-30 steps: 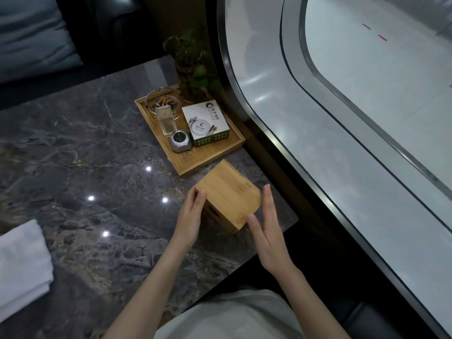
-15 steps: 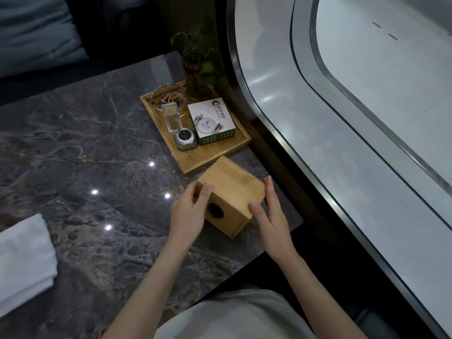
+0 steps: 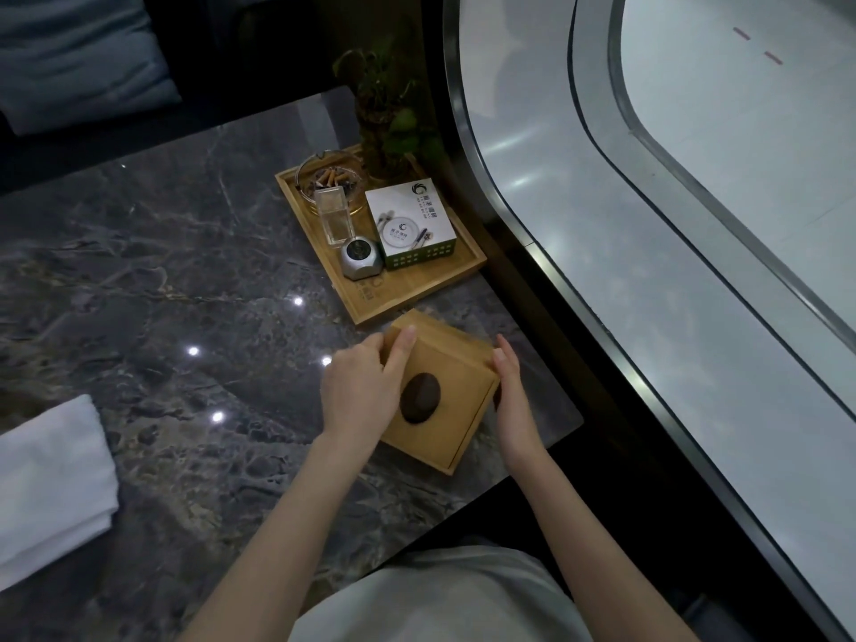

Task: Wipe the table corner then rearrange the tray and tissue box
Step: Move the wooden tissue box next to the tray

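Bamboo tissue box (image 3: 440, 391): on the table corner (image 3: 546, 424), oval opening up, just short of the tray (image 3: 417, 289).
Left hand (image 3: 359, 393): holds its left side, thumb over the top edge.
Right hand (image 3: 512, 386): fingers straight, flat against the right side, likely squaring it.
White cloth (image 3: 51, 479): set aside, far left.

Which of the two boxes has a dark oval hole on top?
The plain wooden tissue box held between both hands at the table corner. The white printed box sits in the tray and shows no hole.
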### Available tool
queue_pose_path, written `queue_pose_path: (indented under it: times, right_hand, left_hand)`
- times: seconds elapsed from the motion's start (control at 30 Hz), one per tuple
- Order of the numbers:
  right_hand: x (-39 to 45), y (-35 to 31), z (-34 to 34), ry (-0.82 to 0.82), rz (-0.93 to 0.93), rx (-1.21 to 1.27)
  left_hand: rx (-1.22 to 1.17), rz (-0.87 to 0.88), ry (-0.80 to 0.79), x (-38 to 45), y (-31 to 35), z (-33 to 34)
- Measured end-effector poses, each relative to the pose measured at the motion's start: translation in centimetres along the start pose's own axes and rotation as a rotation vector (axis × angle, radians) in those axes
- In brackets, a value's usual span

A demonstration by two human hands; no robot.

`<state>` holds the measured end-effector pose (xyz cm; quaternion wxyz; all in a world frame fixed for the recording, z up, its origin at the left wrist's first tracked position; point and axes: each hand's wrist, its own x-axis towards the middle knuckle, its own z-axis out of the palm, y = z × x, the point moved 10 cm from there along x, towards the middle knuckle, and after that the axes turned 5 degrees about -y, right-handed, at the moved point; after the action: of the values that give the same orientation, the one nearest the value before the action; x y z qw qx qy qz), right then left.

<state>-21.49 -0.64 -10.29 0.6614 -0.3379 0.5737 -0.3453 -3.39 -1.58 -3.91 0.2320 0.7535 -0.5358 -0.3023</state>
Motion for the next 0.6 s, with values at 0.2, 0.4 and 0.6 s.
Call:
queue_pose_path:
  times: [0.2, 0.4, 0.6]
  right_hand:
    - [0.5, 1.9, 0.4, 0.056, 0.054, 0.171]
    - [1.0, 2.0, -0.2, 0.167, 0.057, 0.122]
    - [1.9, 1.6, -0.8, 0.221, 0.036, 0.005]
  left_hand:
    - [-0.311, -0.032, -0.077, -0.1, -1.0, 1.7]
    - [-0.321, -0.110, -0.007, 0.0, -2.2, 2.0]
    - [-0.314, -0.114, -0.007, 0.8, -2.0, 2.5]
